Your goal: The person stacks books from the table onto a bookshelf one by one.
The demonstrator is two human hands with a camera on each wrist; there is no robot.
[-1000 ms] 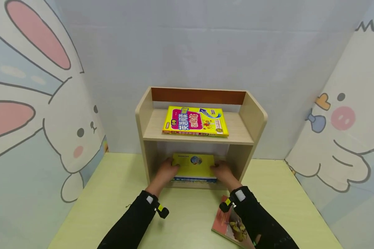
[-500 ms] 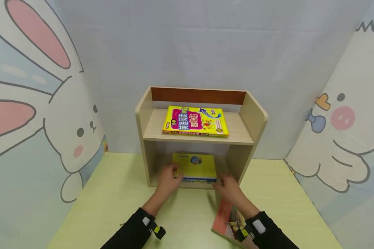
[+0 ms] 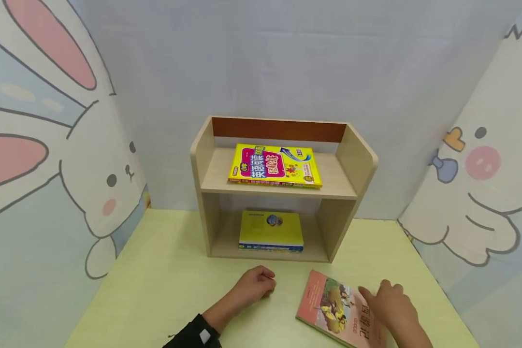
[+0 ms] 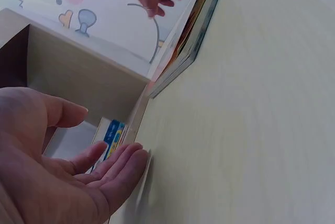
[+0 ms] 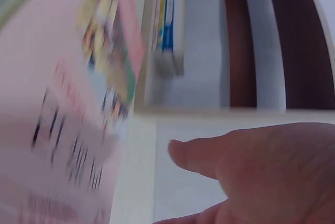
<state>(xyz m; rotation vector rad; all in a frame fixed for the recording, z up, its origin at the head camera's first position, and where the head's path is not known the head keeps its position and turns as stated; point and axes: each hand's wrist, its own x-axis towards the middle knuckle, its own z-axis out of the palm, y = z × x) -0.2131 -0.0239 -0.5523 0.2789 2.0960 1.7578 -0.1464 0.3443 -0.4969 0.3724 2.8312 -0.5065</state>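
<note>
A pink storybook [image 3: 315, 309] with a cartoon picture lies at a slant on the table, in front of the shelf's right side. My right hand [image 3: 391, 304] is over the book's right part in the head view. In the right wrist view its thumb [image 5: 196, 156] sticks out, with nothing in its grasp. My left hand [image 3: 253, 286] hangs loosely curled just above the table, left of the storybook, holding nothing. Yellow and blue books [image 3: 270, 231] lie stacked on the lower shelf, with no hand on them.
The small wooden bookshelf [image 3: 350, 181] stands at the back of the table [image 3: 165, 270]. On its upper board lies a yellow and pink workbook [image 3: 275, 166]. Cartoon-printed panels [image 3: 108, 198] flank the table, and a grey cloth [image 3: 278, 72] hangs behind.
Both hands have left the yellow book stack on the lower shelf. My left hand drew back toward the table's front; my right hand moved right and nearer, over the pink storybook.
</note>
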